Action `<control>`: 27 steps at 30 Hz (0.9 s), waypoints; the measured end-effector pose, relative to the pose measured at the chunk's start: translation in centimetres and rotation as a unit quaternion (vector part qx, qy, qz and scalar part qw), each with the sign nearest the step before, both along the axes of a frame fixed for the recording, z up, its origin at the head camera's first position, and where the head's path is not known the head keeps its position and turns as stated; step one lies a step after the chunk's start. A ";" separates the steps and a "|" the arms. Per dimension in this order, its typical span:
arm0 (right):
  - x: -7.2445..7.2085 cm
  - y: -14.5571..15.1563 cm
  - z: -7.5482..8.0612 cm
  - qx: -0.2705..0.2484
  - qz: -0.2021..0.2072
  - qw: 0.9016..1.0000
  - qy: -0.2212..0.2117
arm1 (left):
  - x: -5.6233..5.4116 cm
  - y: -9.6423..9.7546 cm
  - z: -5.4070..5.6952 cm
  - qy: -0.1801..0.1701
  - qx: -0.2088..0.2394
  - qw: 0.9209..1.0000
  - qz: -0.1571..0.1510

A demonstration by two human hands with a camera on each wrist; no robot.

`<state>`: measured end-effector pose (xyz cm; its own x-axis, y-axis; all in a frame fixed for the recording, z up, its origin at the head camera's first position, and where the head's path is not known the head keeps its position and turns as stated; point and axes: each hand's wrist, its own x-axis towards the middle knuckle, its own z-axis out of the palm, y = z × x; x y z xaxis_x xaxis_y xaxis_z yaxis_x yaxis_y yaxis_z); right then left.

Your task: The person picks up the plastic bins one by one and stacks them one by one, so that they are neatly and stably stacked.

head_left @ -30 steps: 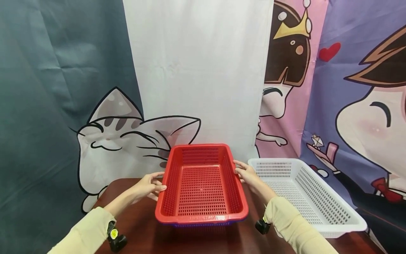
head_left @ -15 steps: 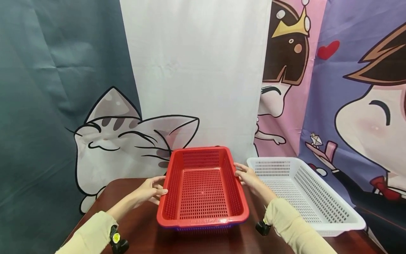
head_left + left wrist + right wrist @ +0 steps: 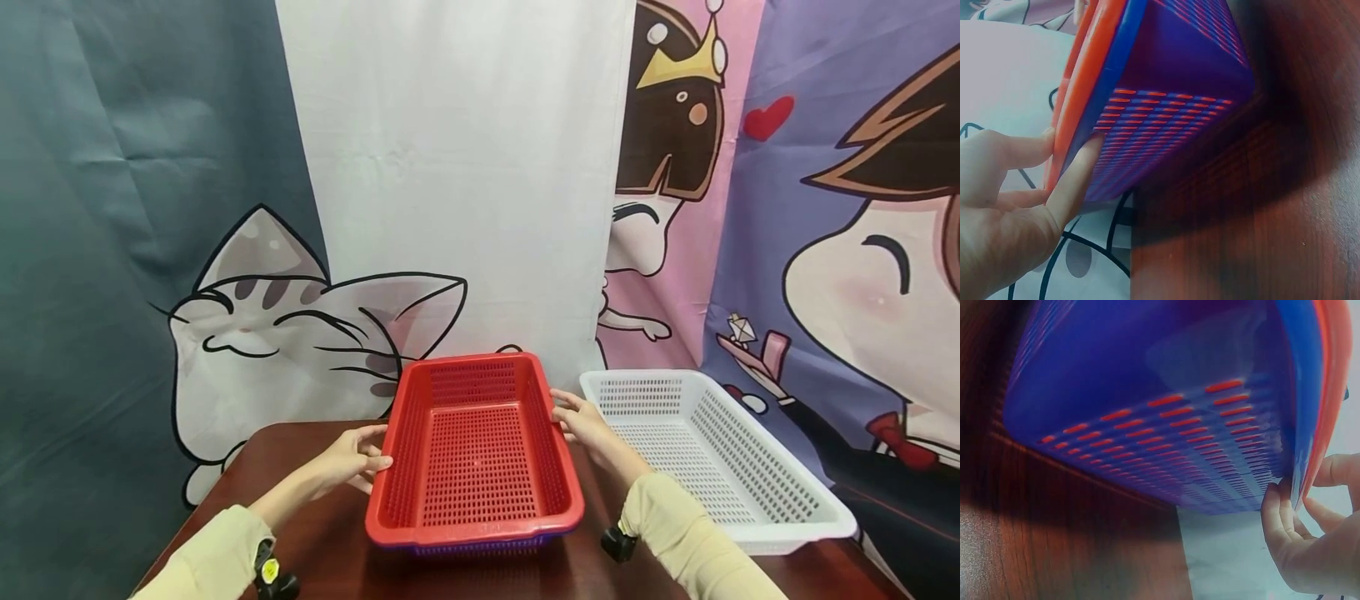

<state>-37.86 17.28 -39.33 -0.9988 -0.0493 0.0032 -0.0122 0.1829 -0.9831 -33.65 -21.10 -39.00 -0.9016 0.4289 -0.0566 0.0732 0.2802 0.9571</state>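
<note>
A red perforated plastic basket (image 3: 480,458) sits nested inside a blue one (image 3: 480,548), whose lower edge peeks out at the front in the head view. My left hand (image 3: 347,458) grips the left rims, with fingers on both sides of the stacked edges in the left wrist view. On the opposite side, my right hand (image 3: 585,423) holds the right rims. Both wrist views show the blue basket's slotted outer wall (image 3: 1166,425), with red showing through the slots. Whether the stack's base touches the table cannot be told.
A white perforated basket (image 3: 705,458) stands to the right on the dark brown wooden table (image 3: 315,542), close to my right forearm. Behind the table hangs a cartoon-printed cloth (image 3: 465,167).
The red and blue baskets have come down slightly and towards me, with both hands still on their rims. The white basket stays in place; the head view has shifted a little.
</note>
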 end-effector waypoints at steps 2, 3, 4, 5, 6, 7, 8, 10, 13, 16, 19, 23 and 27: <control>0.1 0.0 0.0 -0.003 -0.003 1.000 0.002 | 0.1 0.0 -0.2 0.001 -0.001 1.000 -0.002; 0.1 -0.1 0.0 -0.003 -0.002 1.000 0.002 | 0.2 0.0 -0.4 0.001 -0.002 1.000 -0.003; 0.2 -0.1 0.0 -0.004 -0.002 1.000 0.002 | 0.2 0.0 -0.4 0.001 -0.002 1.000 -0.003; 0.3 -0.1 0.0 -0.005 -0.001 1.000 0.002 | 0.3 0.0 -0.5 0.001 -0.001 1.000 -0.003; 0.3 -0.1 0.0 -0.005 -0.001 1.000 0.001 | 0.3 0.0 -0.5 0.002 -0.001 1.000 -0.002; 0.3 -0.1 0.0 -0.005 -0.001 1.000 0.001 | 0.3 0.0 -0.5 0.002 -0.001 1.000 -0.001; 0.3 -0.1 -0.1 -0.007 0.000 1.000 0.000 | 0.3 0.0 -0.5 0.004 -0.001 1.000 0.000; 0.2 0.0 -0.2 -0.008 0.000 1.000 -0.001 | 0.4 0.0 -0.4 0.006 -0.002 1.000 0.000; 0.3 0.1 -0.6 -0.010 -0.003 1.000 -0.006 | 0.3 0.0 -0.5 0.009 -0.003 1.000 -0.001; 0.5 0.1 -1.0 -0.007 -0.008 1.000 -0.011 | 0.2 0.0 -0.7 0.009 -0.005 1.000 -0.004; 0.7 0.1 -1.3 -0.006 -0.009 1.000 -0.013 | 0.2 0.0 -0.7 0.007 -0.006 1.000 -0.006; 0.9 0.2 -1.5 -0.006 -0.013 1.000 -0.014 | 0.2 0.0 -0.8 0.007 -0.006 1.000 -0.007; 0.9 0.3 -1.6 0.007 -0.012 1.000 -0.021 | 0.1 0.1 -0.9 0.005 -0.007 1.000 -0.010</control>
<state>-36.94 17.59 -40.95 -0.9989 -0.0252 -0.0385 0.0329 0.1956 -0.9801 -33.53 -20.96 -39.89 -0.8930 0.4469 -0.0530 0.0892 0.2911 0.9525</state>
